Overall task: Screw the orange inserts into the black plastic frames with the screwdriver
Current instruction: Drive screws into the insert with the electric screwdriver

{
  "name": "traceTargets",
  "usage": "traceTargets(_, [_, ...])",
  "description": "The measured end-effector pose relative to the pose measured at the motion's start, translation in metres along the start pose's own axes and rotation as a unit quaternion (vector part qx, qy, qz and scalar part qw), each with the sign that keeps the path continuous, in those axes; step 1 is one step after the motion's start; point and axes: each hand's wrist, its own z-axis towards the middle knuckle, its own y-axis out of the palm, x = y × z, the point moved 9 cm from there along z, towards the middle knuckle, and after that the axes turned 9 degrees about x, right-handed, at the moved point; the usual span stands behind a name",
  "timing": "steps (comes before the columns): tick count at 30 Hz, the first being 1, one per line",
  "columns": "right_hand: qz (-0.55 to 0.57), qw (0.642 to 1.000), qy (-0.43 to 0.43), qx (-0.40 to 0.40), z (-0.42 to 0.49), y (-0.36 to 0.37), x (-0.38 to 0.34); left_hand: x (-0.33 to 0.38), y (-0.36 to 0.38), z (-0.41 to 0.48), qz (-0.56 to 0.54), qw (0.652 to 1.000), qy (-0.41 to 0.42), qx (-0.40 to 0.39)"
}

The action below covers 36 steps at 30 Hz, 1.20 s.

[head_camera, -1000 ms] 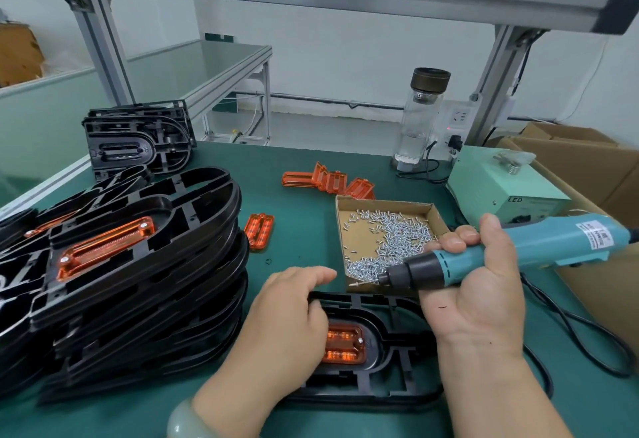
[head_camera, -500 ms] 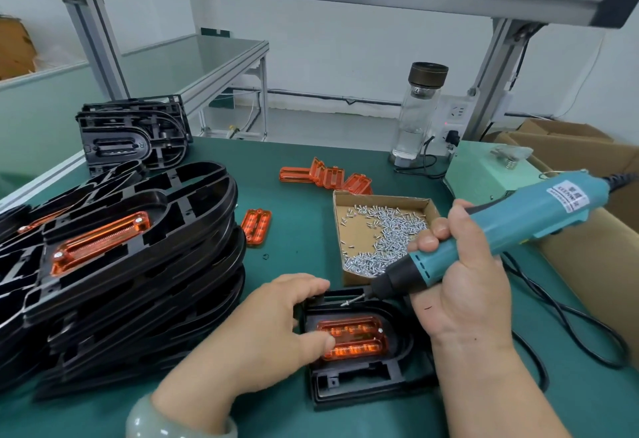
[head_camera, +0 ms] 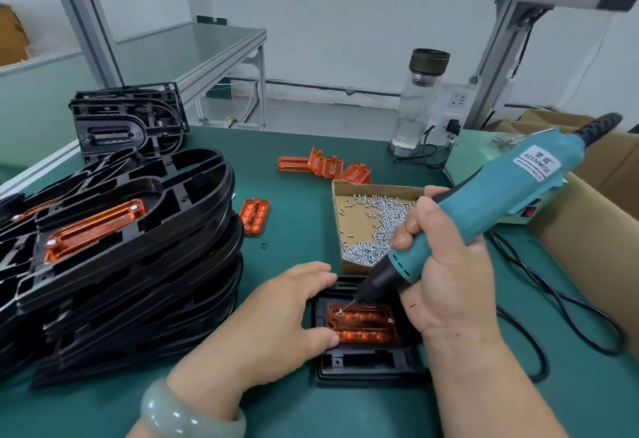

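A: Where's the work piece?
B: Near centre of the green mat, between both hands. The black frame lies flat, with the orange insert sitting in its recess, long side running left to right.

A: Grips?
B: The left hand is curled over the frame's left end, index on the far rim, thumb tip touching the insert's near-left corner. The right hand is wrapped right round the screwdriver, low on the teal barrel. The tool leans up and away to the far right.

A: Bit?
B: Tip is down at the insert's far-left corner with a small screw on it. Can't tell if it's seated in the hole. Looks like a screw head is already in at the right end.

A: Handling call?
B: Frame reads as thin, stiff moulded plastic. It's light and likely to skid on the mat under tool push, so pin it by the rim beside the insert. Insert looks hard, and I'd guess brittle at the screw ears. Take it by the long edges and keep the driver square. The driver is probably tail-heavy with its cord, so a low grip suits it.

A: Other stuff?
B: The cardboard tray of screws is just beyond the frame, the loose inserts farther back, the stack of frames at left.
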Motion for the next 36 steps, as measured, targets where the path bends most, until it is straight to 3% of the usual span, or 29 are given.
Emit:
traceTargets(16, [-0.054, 0.996, -0.049, -0.057, -0.008, 0.014, -0.003, 0.003, 0.0, 0.0, 0.012, 1.0, 0.006, -0.003])
traceTargets(23, [-0.069, 0.982, -0.065, -0.165, -0.02, 0.037, -0.003, 0.005, -0.001, -0.001, 0.013, 1.0, 0.005, -0.005])
traceTargets(30, [-0.083, 0.945, -0.011, -0.317, -0.034, 0.074, 0.011, 0.018, -0.003, -0.003, -0.018, 0.999, 0.028, -0.029])
traceTargets(36, [-0.077, 0.948, 0.007, -0.309, -0.032, 0.074, 0.015, 0.018, -0.003, -0.003, -0.017, 0.999, 0.021, -0.031])
